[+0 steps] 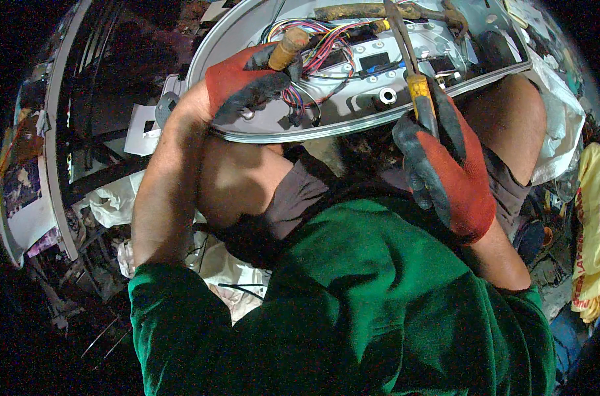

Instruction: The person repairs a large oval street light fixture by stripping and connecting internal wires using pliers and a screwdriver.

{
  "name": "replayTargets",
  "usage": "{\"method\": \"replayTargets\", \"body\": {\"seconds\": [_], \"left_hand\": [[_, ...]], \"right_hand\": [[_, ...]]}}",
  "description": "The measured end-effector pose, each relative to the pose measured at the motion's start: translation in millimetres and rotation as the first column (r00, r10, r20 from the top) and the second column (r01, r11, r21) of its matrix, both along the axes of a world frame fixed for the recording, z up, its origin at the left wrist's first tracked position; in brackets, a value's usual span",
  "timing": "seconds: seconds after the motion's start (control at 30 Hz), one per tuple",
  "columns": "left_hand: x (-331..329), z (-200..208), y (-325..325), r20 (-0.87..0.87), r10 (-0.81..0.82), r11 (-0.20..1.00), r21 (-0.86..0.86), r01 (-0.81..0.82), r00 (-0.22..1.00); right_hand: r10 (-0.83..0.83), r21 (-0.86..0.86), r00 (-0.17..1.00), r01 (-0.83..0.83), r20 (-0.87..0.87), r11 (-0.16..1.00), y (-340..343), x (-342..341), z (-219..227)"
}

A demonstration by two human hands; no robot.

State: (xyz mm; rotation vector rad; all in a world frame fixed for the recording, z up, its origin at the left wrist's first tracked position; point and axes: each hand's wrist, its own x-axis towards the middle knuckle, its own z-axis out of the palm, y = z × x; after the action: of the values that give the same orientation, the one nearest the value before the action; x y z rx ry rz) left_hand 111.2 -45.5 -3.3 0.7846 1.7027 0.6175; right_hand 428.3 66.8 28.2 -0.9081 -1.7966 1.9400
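A long grey oval housing (352, 132) rests across my knees, with coloured wires (333, 41) and several fittings inside. My left hand (247, 82), in a red and dark grey glove, is closed round a wooden handle (290, 47) at the housing's left part. The other end of that handle is hidden by the glove. In my right hand (452, 165), gloved alike, a screwdriver (421, 96) with a yellow and dark handle points up and away. Its shaft reaches over the housing, and its tip is cut off by the frame. A worn hammer (379, 11) lies along the housing's far side.
To the left stands a dark panel with a pale frame edge (52, 132). Crumpled white plastic (115, 201) lies near my left arm. A white sack (557, 119) is beside my right knee, and a yellow printed bag (592, 231) lies farther right. Scattered scrap surrounds me.
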Motion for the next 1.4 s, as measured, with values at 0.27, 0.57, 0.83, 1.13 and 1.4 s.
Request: {"method": "replayTargets", "body": {"seconds": [0.27,0.57,0.83,1.13,1.4], "left_hand": [[-12,1,8,-0.138,0.212,0.839,0.533,-0.108,0.967],[-36,-4,3,-0.585,0.607,0.751,0.643,-0.149,0.538],[-55,3,-9,-0.391,0.703,0.615,0.753,-0.232,0.594],[-51,13,-15,-0.538,0.641,0.711,0.685,-0.158,0.547],[-43,13,-7,-0.642,0.533,0.813,0.57,-0.121,0.551]], "right_hand": [[0.281,0.868,0.879,-0.449,0.386,0.213,126,-31,15],[0.272,0.809,0.774,-0.588,0.571,-0.025,150,-112,-27],[0.7,0.814,0.515,-0.556,0.495,-0.168,13,-202,-65],[0.604,0.753,0.46,-0.496,0.65,-0.432,-3,-254,-88],[0.516,0.803,0.7,-0.595,0.494,0.04,38,-235,-60]]}}
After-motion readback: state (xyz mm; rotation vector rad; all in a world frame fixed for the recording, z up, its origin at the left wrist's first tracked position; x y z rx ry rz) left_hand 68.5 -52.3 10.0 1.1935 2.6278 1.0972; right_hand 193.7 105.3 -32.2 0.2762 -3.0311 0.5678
